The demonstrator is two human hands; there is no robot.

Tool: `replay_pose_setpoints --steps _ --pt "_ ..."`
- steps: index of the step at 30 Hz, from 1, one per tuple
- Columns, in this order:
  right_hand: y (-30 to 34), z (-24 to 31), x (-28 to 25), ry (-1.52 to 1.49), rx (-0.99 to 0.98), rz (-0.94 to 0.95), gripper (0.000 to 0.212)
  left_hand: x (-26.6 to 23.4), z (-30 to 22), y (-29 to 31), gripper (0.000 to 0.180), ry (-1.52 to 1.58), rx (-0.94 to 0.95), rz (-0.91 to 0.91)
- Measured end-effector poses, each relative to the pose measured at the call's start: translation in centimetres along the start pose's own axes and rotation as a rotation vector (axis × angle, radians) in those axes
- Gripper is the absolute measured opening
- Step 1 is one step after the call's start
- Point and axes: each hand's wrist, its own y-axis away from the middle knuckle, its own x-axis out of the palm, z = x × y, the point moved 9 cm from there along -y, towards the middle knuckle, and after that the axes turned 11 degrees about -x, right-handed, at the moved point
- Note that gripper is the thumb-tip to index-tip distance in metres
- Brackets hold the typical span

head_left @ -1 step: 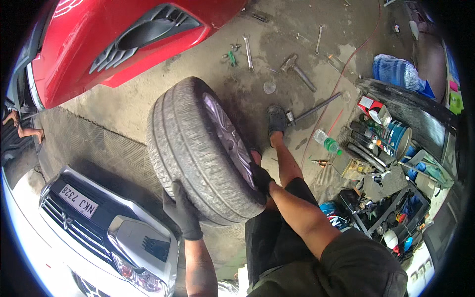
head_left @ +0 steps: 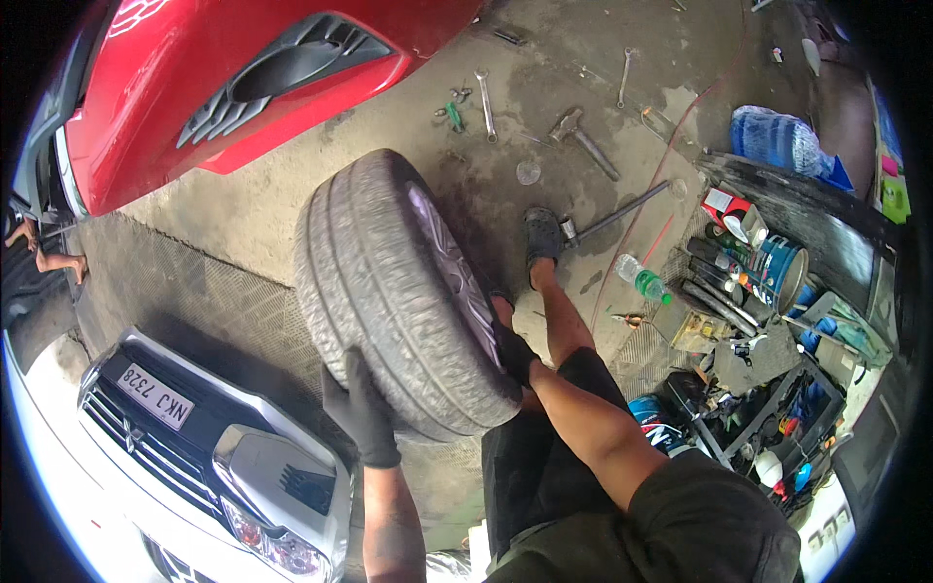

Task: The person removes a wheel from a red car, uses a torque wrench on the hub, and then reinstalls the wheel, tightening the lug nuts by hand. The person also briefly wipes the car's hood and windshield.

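Observation:
A car wheel [head_left: 369,291] with a worn, dusty tyre and a silver alloy rim [head_left: 457,262] leans in front of my legs, its tread toward the left. In a dark glove, my left hand [head_left: 362,408] presses on the lower left of the tread, thumb up along the rubber, the other fingers partly out of sight. My right hand [head_left: 513,355], also gloved, grips the rim side near the lower right edge; its fingertips are hidden by the wheel. Both hands hold the wheel between them.
A red car bumper [head_left: 262,87] is at upper left, a white car's front [head_left: 194,447] at lower left. On the floor lie wrenches [head_left: 486,107], a hammer [head_left: 583,141], a long-handled socket bar [head_left: 617,214] and a plastic bottle [head_left: 641,279]. Tool clutter [head_left: 758,408] fills the right.
The wheel has turned slightly and shifted a little to the right at its upper part. Both my hands stay on it in nearly the same places.

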Motion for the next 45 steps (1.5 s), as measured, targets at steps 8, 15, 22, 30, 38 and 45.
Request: replay_pose_setpoints --steps 8,15,22,30,38,45 --pt "8.1 7.0 1.1 -0.977 -0.259 0.091 0.062 14.3 -6.9 1.8 0.056 -0.347 0.075 0.403" --pt "10.4 17.2 -8.7 -1.210 -0.620 0.072 0.072 17.5 -0.6 2.4 0.071 -0.534 0.179 0.844" --pt "7.6 29.4 -18.6 -0.963 -0.710 -0.115 0.065 23.9 -7.9 4.9 0.098 -0.991 0.934 0.398" --pt "7.3 44.3 -19.3 -0.189 -0.711 -0.213 0.062 26.7 -10.3 2.5 0.068 -0.847 0.802 0.105" --pt "11.7 35.5 -18.9 0.297 -1.080 -0.250 0.074 32.4 -8.7 8.7 0.078 -0.755 0.742 0.031" --pt "17.4 34.6 -14.7 -0.991 -0.296 0.151 0.075 41.1 -19.2 4.5 0.073 -0.833 0.801 0.039"
